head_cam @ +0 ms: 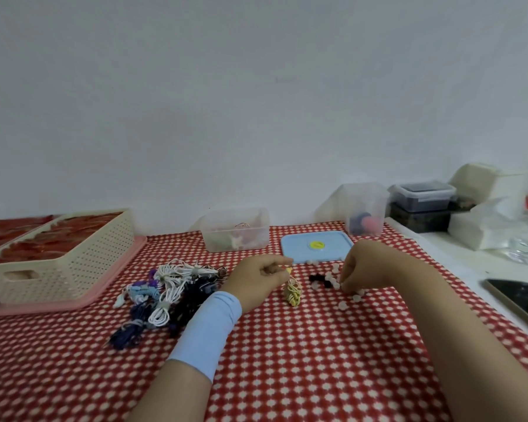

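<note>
Red checked cloth [287, 360] forms our work surface. Just in front of the blue lid [316, 246], our left hand [261, 277] pinches the yellow cord [292, 293] by its top, likely for threading. By the lid's right corner, our right hand [368, 266] curls over the pale beads [356, 297]; whether it grips one we cannot tell.

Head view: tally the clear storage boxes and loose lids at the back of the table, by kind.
Open clear tubs: 2
Lidded clear box: 1
Loose blue lid: 1
Total: 4
</note>
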Action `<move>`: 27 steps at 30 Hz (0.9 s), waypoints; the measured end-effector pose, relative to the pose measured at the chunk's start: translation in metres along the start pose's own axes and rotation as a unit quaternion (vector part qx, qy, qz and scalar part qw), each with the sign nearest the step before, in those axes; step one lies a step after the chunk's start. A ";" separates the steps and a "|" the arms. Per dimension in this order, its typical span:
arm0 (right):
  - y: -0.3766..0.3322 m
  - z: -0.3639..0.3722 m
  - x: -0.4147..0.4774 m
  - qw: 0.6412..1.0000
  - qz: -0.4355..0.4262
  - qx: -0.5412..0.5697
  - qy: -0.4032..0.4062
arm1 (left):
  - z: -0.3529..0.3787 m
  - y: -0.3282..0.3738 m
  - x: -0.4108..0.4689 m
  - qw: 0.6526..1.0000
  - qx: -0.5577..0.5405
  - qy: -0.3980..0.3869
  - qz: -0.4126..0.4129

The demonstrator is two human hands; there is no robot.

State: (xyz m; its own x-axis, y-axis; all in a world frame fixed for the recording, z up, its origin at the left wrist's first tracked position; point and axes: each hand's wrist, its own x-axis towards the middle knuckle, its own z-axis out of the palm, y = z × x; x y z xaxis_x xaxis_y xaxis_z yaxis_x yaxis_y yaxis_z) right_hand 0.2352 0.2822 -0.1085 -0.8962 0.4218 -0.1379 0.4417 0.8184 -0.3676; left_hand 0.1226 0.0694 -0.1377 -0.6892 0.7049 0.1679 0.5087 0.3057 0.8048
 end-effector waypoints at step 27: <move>-0.051 0.032 -0.011 0.823 -0.084 0.557 -0.073 | 0.003 -0.009 -0.008 0.972 -0.233 0.037 -0.011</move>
State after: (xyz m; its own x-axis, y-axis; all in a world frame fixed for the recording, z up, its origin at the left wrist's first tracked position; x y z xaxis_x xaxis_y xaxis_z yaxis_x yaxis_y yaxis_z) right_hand 0.2215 0.2229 -0.1178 -0.9720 0.2216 -0.0775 0.0703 -0.0401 -0.9967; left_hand 0.1250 0.0631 -0.1474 -0.7413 0.6481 0.1744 0.2169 -0.0147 0.9761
